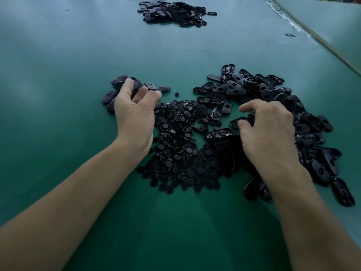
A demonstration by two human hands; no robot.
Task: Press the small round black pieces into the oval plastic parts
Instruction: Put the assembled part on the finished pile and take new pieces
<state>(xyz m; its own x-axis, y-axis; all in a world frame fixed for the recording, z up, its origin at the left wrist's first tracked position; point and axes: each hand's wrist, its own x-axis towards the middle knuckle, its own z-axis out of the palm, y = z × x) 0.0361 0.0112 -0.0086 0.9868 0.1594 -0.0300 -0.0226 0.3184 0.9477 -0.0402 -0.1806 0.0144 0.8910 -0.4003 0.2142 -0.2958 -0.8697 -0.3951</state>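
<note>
A heap of small round black pieces lies on the green table between my hands. To its right spreads a large pile of oval plastic parts, many with the hollow side up. A smaller cluster of oval parts lies at the left. My left hand hovers over that cluster with loosely curled, spread fingers, and I see nothing in it. At the inner edge of the big pile, my right hand pinches an oval part between thumb and fingers. The index finger is stretched out above it.
Another heap of oval parts lies at the far side of the green table. A taped seam runs diagonally at the right, with a small black scrap beside it. One round piece lies alone.
</note>
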